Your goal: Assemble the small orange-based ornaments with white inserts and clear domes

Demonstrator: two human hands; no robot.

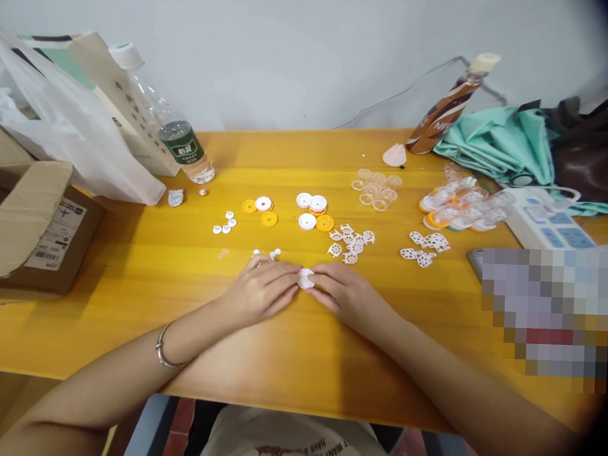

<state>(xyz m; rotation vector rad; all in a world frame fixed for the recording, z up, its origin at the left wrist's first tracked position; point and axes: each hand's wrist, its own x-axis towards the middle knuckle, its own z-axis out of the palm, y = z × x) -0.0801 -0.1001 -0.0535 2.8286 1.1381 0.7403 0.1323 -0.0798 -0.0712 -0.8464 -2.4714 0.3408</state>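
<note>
Between the fingertips of both hands is a small round white plastic piece, partly covered by the fingers. My left hand pinches its left side, and my right hand holds its right side. Just beyond the left hand lie a few small white knobs. Past the hands sit white and orange round discs, with another group of discs to their left. White spoked plastic pieces lie beyond the right hand, and more spoked pieces are farther right.
Clear plastic rings and bagged white-orange assemblies lie at the back right. A power strip, brown drink bottle and green cloth stand beyond. On the left are a water bottle and cardboard box on the table.
</note>
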